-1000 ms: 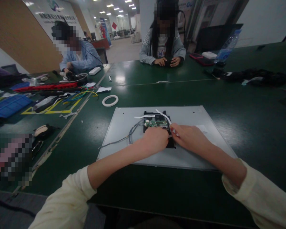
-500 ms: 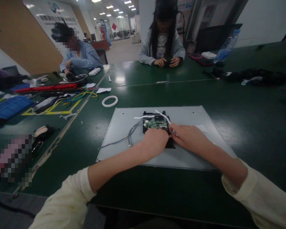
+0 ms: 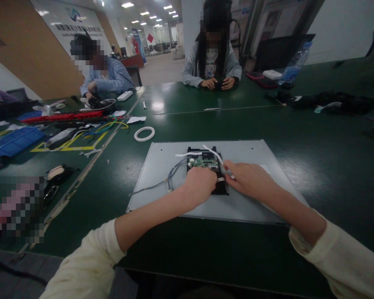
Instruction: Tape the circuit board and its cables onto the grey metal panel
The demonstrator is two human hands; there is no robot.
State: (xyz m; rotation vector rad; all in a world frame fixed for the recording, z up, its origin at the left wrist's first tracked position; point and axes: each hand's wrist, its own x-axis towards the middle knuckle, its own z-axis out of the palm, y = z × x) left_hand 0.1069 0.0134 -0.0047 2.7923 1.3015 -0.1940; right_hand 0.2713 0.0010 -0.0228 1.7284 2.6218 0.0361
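Observation:
A black bracket [image 3: 222,189] carrying a green circuit board [image 3: 202,162] lies on a pale grey flat panel [image 3: 162,166]. My left hand [image 3: 201,185] is closed over the near part of the board; its fingertips and whatever they grip are hidden. At the bracket's right edge, my right hand [image 3: 247,178] pinches a narrow white strip [image 3: 214,153], whose far end reaches over the bracket. Another white strip [image 3: 188,154] lies across the bracket's upper left. Thin grey cables [image 3: 171,170] run from the board's left side onto the panel.
Beyond the panel are a white tape roll [image 3: 144,134] and a small wrench [image 3: 144,105]. A blue basket [image 3: 17,140], tools and wires crowd the left. Two people sit across the green table [image 3: 180,124]. A water bottle [image 3: 296,64] stands back right.
My left hand has shifted slightly left, uncovering a short pale piece on the bracket between my hands. My right hand stays at the bracket's right edge with its fingers slightly shifted.

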